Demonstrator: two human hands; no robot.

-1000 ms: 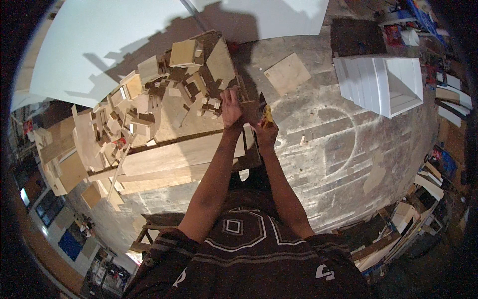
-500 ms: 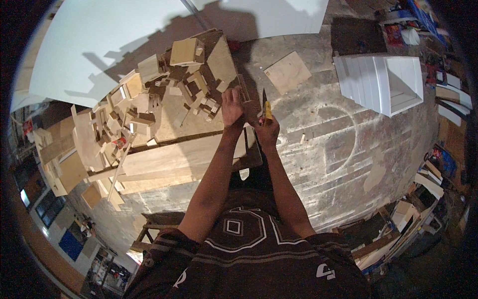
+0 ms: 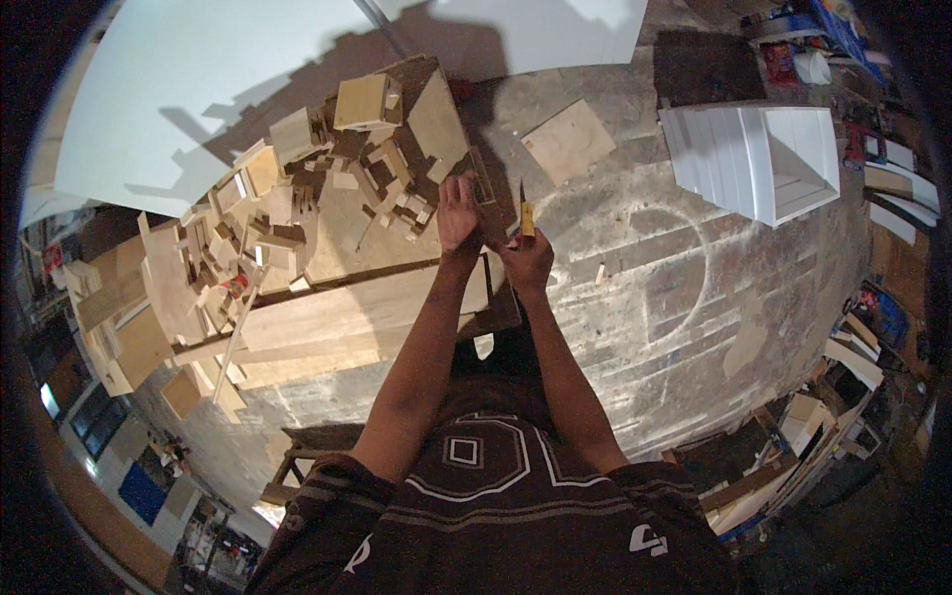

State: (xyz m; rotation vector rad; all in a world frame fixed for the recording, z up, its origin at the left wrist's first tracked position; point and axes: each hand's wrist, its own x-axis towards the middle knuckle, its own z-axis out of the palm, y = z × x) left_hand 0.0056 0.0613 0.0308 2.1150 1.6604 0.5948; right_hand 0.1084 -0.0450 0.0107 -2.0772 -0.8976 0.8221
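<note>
My left hand (image 3: 458,218) lies at the right end of the wood-covered table, its fingers stretched forward beside a narrow wooden piece (image 3: 483,177) at the edge. In my right hand (image 3: 529,260) is a yellow-handled knife (image 3: 528,220), its thin dark blade pointing away from me. The two hands are close together, the right one just off the table's end. Shadow hides what lies directly between them. Left of my left hand, small wood offcuts (image 3: 392,164) are scattered on a plywood surface (image 3: 342,243).
A wooden box (image 3: 367,102) stands at the table's far side, and long boards (image 3: 337,319) run along its near side. On the concrete floor to the right lie a square plywood sheet (image 3: 569,142) and a white open cabinet (image 3: 759,164). A large white panel (image 3: 149,119) stretches behind the table.
My right hand has turned slightly, so the knife stands more upright and a little farther left. My left hand stays nearly in place at the table's edge.
</note>
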